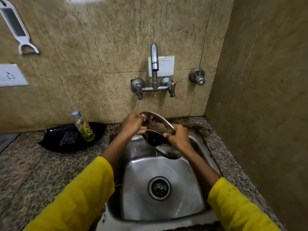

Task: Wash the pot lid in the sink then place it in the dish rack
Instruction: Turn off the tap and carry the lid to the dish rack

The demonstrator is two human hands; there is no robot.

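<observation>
We grip the pot lid (158, 125) tilted over the sink (166, 165): left hand (133, 123) closed on far rim, right hand (179, 137) closed on near rim.

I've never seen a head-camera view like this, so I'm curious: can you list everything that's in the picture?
pot lid: one, steel, held tilted over the sink
sink: one, steel, set in the speckled counter
tap: one, grey metal, on the wall above the sink
wall valve: one, grey metal, right of the tap
soap bottle: one, clear with yellow-green label, left of the sink
black tray: one, under the bottle
peeler: one, white, hanging top left
wall socket: one, white, left edge
switch plate: one, white, behind the tap
left hand, right hand: two, yellow sleeves, gripping the lid
</observation>
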